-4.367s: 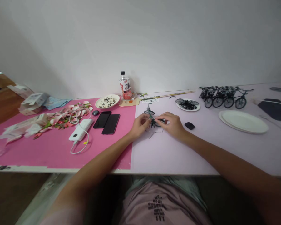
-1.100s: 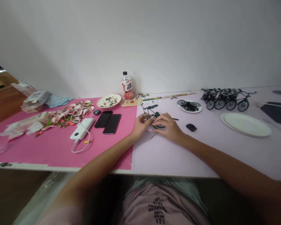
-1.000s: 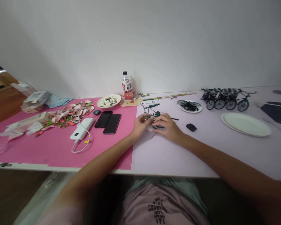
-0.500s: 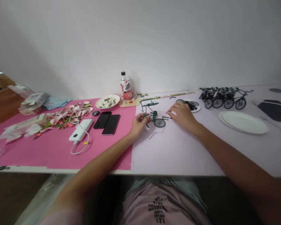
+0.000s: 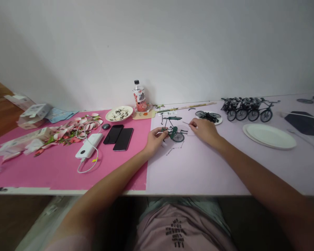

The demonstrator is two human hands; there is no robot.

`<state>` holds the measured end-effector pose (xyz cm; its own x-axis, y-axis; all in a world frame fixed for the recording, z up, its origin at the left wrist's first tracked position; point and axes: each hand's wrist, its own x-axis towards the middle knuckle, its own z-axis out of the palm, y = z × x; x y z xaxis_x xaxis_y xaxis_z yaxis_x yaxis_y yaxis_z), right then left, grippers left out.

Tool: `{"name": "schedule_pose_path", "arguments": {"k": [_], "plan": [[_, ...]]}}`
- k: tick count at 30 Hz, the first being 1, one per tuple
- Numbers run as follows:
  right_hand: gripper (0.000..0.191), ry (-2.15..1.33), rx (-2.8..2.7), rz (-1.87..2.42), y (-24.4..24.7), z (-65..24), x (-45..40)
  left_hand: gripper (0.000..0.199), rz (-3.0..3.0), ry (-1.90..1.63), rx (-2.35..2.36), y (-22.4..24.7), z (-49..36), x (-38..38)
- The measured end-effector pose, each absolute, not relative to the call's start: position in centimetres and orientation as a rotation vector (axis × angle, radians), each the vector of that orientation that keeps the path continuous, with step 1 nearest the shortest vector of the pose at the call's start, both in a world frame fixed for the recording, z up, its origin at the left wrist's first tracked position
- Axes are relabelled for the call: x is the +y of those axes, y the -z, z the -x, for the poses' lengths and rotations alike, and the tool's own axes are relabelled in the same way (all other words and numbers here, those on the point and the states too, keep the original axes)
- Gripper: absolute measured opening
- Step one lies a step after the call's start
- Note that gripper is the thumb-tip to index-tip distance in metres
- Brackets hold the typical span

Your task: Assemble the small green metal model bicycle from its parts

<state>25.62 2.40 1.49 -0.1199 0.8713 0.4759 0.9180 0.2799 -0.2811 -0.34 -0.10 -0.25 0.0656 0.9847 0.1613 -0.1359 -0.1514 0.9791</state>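
My left hand (image 5: 155,140) is closed on a small dark green model bicycle (image 5: 174,128), pinching it at its left side. One spoked wheel shows at the bicycle's lower right, while my fingers hide the lower left part. To the right, my right hand (image 5: 204,130) pinches a thin, dark, short rod (image 5: 186,122) between thumb and fingertips. The rod points left towards the bicycle and looks apart from it. Several thin small parts (image 5: 175,149) lie on the pale table just below the bicycle. Behind my right hand is a white plate (image 5: 219,120) with black parts and wheels.
Several finished-looking model bicycles (image 5: 247,108) stand in a row at the back right. Stacked white plates (image 5: 270,136) and a dark octagonal sheet (image 5: 306,122) lie further right. Leftward are two phones (image 5: 123,139), a white power bank (image 5: 89,145), a bottle (image 5: 139,97) and pink petals (image 5: 68,134).
My right hand has shifted slightly, and a thin rod now shows clearly in its pinch. The bicycle is tilted a little differently in my left hand. The whole view has shifted slightly.
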Motion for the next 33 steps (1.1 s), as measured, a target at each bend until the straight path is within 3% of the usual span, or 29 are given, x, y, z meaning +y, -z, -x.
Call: {"name": "schedule_pose_path", "arguments": {"k": [5, 10, 16, 20, 23, 25, 29, 33], "plan": [[0.015, 0.098, -1.653, 1.116, -2.4, -23.7, 0.8, 0.037, -1.244, -1.345, 0.990, 0.0, 0.2, -0.4], [0.015, 0.051, -1.770, 0.860, -2.1, -21.7, -0.7, 0.037, -1.240, -1.353, 0.996, -0.2, 0.1, -0.4], [0.026, -0.114, -1.828, 0.848, -1.1, -20.3, -1.5, 0.035, -1.239, -1.351, 0.987, -0.5, 0.0, -0.7], [0.008, -0.237, -1.858, 0.889, -0.7, -19.8, -2.0, 0.036, -1.135, -1.358, 0.966, -0.4, 0.0, -0.4], [0.032, -0.218, -1.913, 0.849, -0.4, -19.4, -2.6, 0.036, -1.014, -1.369, 0.906, -0.5, 0.2, 0.1], [0.038, -0.164, -1.951, 0.858, -0.3, -18.9, -2.9, 0.035, -0.948, -1.368, 0.868, -0.7, 0.3, 0.3], [0.022, -0.083, -1.944, 0.952, 0.2, -18.0, -3.1, 0.033, -0.871, -1.362, 0.804, -1.1, 0.3, 0.2], [0.019, 0.004, -1.889, 0.968, 1.3, -17.7, -2.5, 0.034, -0.858, -1.351, 0.748, -1.0, 0.0, 0.0]]}}
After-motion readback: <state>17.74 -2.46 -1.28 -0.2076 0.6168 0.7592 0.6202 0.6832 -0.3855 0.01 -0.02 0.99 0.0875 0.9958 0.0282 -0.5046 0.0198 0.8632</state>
